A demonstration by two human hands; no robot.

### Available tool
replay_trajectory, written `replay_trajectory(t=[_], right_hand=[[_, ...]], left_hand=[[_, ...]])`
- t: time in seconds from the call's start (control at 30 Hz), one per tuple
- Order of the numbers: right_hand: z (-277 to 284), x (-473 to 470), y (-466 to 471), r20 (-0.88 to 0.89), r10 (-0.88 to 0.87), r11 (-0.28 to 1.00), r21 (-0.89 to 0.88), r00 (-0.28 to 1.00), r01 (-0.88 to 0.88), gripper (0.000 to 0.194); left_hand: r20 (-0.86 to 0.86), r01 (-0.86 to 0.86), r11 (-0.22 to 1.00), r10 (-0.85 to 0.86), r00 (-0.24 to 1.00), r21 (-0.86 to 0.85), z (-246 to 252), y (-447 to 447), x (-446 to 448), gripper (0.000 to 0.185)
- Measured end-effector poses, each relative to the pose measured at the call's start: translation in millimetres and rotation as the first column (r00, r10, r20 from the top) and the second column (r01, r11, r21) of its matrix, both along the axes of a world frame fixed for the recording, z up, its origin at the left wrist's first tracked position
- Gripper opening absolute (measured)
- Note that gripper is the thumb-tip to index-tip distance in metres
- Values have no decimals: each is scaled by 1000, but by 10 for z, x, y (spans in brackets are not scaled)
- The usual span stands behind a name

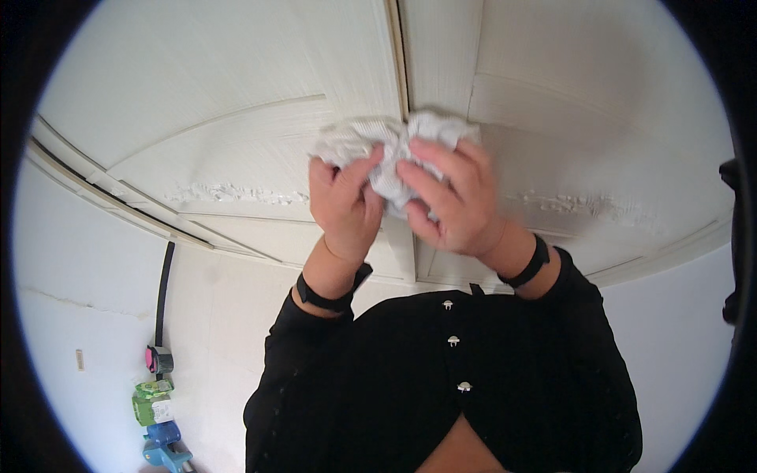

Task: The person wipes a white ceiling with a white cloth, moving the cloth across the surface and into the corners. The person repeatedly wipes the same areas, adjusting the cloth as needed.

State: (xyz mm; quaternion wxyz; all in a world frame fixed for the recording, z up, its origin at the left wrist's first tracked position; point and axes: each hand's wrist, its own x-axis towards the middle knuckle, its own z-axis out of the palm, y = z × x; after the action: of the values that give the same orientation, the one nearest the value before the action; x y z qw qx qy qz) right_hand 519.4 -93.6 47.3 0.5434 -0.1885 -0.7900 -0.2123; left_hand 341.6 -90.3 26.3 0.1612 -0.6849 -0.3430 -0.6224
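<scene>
A crumpled white ribbed cloth [393,139] is bunched between my two hands, in front of the cream panelled double door [248,65]. My left hand [346,195] grips its left side, thumb pressed on top. On the right, my right hand [452,192] holds the cloth with bent, spread fingers and looks slightly blurred. Behind the cloth runs the upright gap [402,59] where the door leaves meet. Whether the cloth touches the door, I cannot tell. Peeling paint [236,194] crosses the left leaf, and a similar rough band [582,204] marks the right one.
Along the left wall [77,260] stand a dark bucket-like container [164,359] with a pink part, green packages [151,409], a blue water jug [162,433] and a light blue object [165,455]. Pale floor [230,331] lies below the door. A dark object [733,236] edges the right rim.
</scene>
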Motion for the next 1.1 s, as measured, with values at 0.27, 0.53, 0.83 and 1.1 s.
replay_trajectory(t=[0.27,0.53,0.83,1.1], right_hand=[[-4,-20,59,30,-16,997,79,999,14,31],[589,-170,156,-91,-107,960,249,990,127,44],[435,-183,65,-70,-78,973,212,995,91,38],[596,-200,122,-113,-72,962,254,991,99,38]], left_hand=[[-115,-59,997,65,991,54,51,-60,-39,42],[-55,-78,951,98,994,299,716,208,35,42],[-135,-48,967,84,987,250,619,61,-7,47],[-116,-80,967,111,987,243,844,149,10,57]])
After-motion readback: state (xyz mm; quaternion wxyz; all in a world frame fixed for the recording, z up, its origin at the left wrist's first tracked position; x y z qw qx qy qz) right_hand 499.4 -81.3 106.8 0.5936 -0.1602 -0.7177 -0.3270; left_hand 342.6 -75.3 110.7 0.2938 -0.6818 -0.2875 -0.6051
